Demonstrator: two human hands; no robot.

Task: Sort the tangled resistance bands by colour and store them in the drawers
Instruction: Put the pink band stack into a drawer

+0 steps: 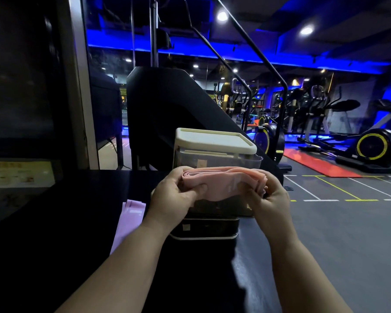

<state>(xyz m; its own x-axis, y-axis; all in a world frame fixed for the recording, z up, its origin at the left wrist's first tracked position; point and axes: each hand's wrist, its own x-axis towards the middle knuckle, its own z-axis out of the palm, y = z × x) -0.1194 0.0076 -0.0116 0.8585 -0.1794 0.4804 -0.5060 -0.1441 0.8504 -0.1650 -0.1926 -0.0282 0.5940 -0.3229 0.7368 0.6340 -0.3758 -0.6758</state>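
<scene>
Folded pink band (pixel 221 184), gripped at its ends by curled left hand (pixel 174 197) and right hand (pixel 269 199), hides the middle of the cream-topped drawer unit (pixel 215 141). Lilac band (pixel 129 220) on dark table (pixel 77 222), partly behind left forearm. Yellow placard (pixel 16 175): writing illegible.

The left hand (pixel 172 195) grips the left end of the pink band (pixel 220 184), thumb pressed on it; the right hand (pixel 270 199) pinches its right end.
</scene>
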